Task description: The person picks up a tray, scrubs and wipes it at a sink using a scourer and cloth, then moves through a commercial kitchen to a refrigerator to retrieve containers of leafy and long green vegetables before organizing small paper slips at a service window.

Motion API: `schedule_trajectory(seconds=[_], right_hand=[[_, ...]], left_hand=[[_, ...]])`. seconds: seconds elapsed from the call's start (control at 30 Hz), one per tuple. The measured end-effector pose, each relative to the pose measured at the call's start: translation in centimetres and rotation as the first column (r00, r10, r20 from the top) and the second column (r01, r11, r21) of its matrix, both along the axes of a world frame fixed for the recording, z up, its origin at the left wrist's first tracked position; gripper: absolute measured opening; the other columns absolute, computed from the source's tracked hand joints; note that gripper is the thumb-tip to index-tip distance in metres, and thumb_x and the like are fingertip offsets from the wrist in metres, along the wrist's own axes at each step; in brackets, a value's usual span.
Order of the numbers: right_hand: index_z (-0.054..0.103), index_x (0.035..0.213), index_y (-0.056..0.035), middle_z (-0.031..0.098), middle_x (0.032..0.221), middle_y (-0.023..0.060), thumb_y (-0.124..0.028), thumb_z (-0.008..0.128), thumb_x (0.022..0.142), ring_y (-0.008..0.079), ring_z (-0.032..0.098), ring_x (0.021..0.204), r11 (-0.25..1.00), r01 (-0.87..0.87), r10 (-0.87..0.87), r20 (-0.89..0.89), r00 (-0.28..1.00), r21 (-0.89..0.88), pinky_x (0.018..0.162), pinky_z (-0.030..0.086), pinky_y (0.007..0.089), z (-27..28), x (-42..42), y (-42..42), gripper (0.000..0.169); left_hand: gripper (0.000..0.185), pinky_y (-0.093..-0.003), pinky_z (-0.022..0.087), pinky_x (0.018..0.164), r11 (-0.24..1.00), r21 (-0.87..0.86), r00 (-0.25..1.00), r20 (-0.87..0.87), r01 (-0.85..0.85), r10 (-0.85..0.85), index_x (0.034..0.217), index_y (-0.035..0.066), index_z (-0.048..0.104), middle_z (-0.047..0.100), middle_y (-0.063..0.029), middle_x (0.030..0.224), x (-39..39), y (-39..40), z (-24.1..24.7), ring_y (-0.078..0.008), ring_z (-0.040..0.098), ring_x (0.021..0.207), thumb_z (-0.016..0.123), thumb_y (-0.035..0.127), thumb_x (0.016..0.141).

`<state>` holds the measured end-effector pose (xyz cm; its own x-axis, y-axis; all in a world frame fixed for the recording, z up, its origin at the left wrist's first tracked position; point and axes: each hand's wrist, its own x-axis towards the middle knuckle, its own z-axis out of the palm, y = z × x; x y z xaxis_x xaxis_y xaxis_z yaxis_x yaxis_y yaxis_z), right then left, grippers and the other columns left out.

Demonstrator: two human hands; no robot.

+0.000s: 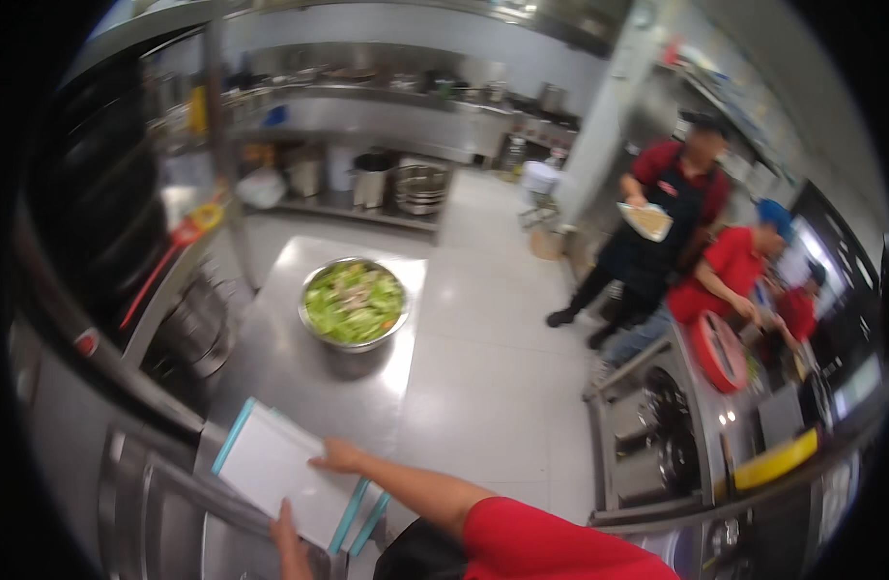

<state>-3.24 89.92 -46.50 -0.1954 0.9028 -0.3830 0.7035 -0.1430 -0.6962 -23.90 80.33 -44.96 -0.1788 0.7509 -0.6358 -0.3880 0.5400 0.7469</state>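
Note:
My left hand (286, 533) grips the near long edge of a white board with teal end strips (281, 471), probably a cutting board. My right hand (337, 457) holds the opposite edge, thumb over the top face. Under it, a second similar board (370, 511) shows mostly along its right end. Both boards lie at a slant over the near part of a stainless steel table (270, 362); whether they touch the steel is hard to tell. Farther along that table stands a steel bowl (354, 345) filled with chopped green lettuce (328, 301) and some paler pieces on top.
Left of the table is a rack with black stacked containers (96, 188) and a red-handled tool (151, 283). A sink-like steel basin (176, 507) lies at the near left. Across the tiled floor (481, 377), several people work by another steel table (694, 413); one person (676, 196) carries a tray.

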Motion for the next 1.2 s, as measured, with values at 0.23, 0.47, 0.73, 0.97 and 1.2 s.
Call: schedule_trajectory(seconds=[0.23,0.47,0.73,0.97,1.2], right_hand=[[0.054,0.104,0.0070,0.056,0.104,0.0281,-0.053,0.063,0.070,0.0391,0.055,0.097,0.963,0.238,-0.243,-0.032,0.969,-0.127,0.084,0.043,0.0431,1.5,1.7,-5.3,0.070],[0.057,0.105,0.0018,0.058,0.103,0.0252,-0.049,0.065,0.068,0.0359,0.056,0.097,0.936,0.349,-0.327,-0.262,0.908,0.042,0.085,0.042,0.0403,-0.5,3.5,-5.4,0.064],[0.058,0.108,0.0039,0.061,0.099,0.0143,-0.032,0.071,0.068,0.0224,0.057,0.091,0.856,0.227,-0.498,-0.625,0.601,-0.464,0.080,0.044,0.0321,3.2,5.8,-8.5,0.055],[0.060,0.105,0.0042,0.062,0.096,0.0117,-0.028,0.070,0.072,0.0205,0.057,0.087,0.871,0.198,-0.477,-0.675,0.562,-0.450,0.074,0.045,0.0298,0.2,6.1,-13.3,0.047],[0.048,0.114,0.0055,0.058,0.102,0.0149,-0.017,0.069,0.072,0.0233,0.058,0.091,0.796,0.192,-0.591,-0.668,0.451,-0.574,0.080,0.047,0.0326,6.9,6.4,-15.4,0.051]], left_hand=[[0.052,-0.0350,0.050,0.070,0.928,-0.185,0.936,-0.077,0.325,-0.343,0.122,-0.006,0.042,0.060,-0.0137,0.093,-0.1,1.8,3.4,-0.0246,0.058,0.082,0.059,0.015,0.078],[0.056,-0.0405,0.046,0.085,0.848,-0.117,0.844,-0.092,0.517,-0.528,0.120,-0.007,0.043,0.053,-0.0183,0.113,0.8,4.3,2.6,-0.0304,0.054,0.100,0.059,0.032,0.083],[0.054,-0.0403,0.045,0.086,0.835,-0.133,0.846,0.107,0.533,-0.523,0.120,-0.008,0.043,0.054,-0.0182,0.112,3.3,3.2,6.1,-0.0302,0.054,0.099,0.059,0.030,0.084],[0.049,-0.0393,0.047,0.082,0.898,-0.097,0.833,0.426,0.430,-0.353,0.120,-0.007,0.043,0.054,-0.0187,0.111,3.7,-1.8,4.6,-0.0302,0.056,0.096,0.059,0.021,0.083],[0.049,-0.0369,0.049,0.077,0.970,0.027,0.950,0.199,0.241,-0.242,0.114,-0.007,0.047,0.057,-0.0181,0.104,4.0,-3.9,3.0,-0.0284,0.058,0.091,0.067,0.012,0.074]])
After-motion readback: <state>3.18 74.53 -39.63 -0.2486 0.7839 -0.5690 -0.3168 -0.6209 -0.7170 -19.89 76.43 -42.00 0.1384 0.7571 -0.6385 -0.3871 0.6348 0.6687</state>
